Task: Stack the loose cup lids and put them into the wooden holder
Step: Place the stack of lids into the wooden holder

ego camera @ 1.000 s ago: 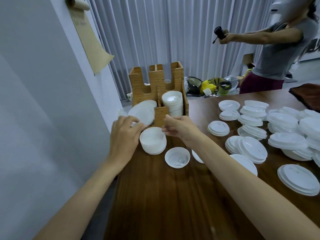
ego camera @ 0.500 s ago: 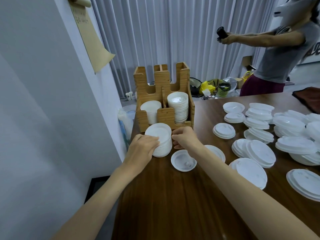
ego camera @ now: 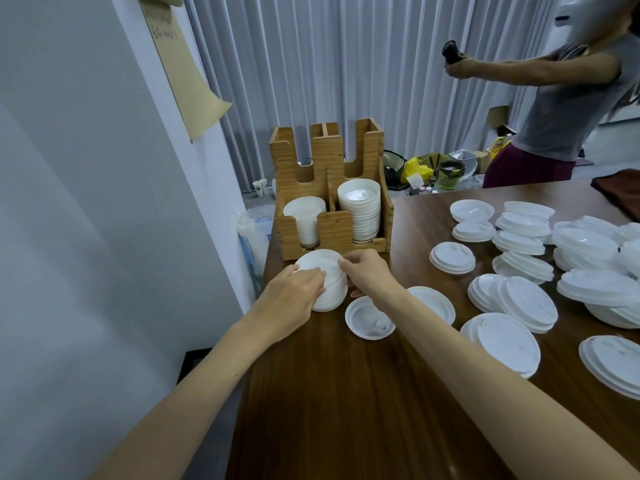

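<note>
While my left hand [ego camera: 292, 296] curls its fingers [ego camera: 317, 276] round the short stack of white plastic cup lids [ego camera: 318, 259], my right hand [ego camera: 367, 275] pinches the stack's top rim. It stands on the dark wooden surface [ego camera: 346, 393], just in front of the two-slot wooden holder [ego camera: 334, 230], not yet inside. Both slots already hold lids, so on lifting I could fan the stack apart or catch it on the front wall and spill it.

On the brown table [ego camera: 346, 410] stand a wooden holder [ego camera: 333, 232], a lid stack [ego camera: 330, 263] just before it, one loose lid [ego camera: 370, 318], and many lid piles [ego camera: 526, 299] at right.
</note>
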